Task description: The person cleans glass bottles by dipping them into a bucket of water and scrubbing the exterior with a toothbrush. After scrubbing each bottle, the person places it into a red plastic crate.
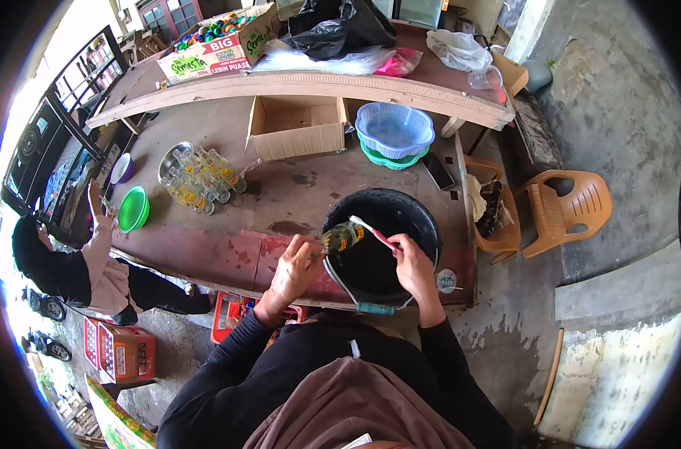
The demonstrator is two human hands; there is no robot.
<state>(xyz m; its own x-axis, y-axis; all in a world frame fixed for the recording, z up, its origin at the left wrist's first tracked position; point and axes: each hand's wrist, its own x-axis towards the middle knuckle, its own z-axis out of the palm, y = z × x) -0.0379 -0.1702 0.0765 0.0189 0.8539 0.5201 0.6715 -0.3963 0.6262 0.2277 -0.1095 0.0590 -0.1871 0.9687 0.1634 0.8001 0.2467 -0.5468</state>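
Observation:
Over a black bucket (423, 213) on the table's front part, my left hand (293, 267) is wrapped round one end of a glass bottle (343, 238) with a yellow and red label. The bottle lies tilted, its other end toward my right. My right hand (414, 267) grips a brush (385, 239) with a reddish handle. Its white head touches or overlaps the bottle's right end in this view. The inside of the bucket is dark, and its handle with a teal grip (376, 307) hangs at the front.
Several clear glass bottles (203, 179) lie beside a metal bowl (174, 156). Around them are a green bowl (134, 209), a cardboard box (299, 142), stacked basins (395, 131) and a phone (438, 171). Another person (93, 258) is at the left; orange chairs (572, 206) stand right.

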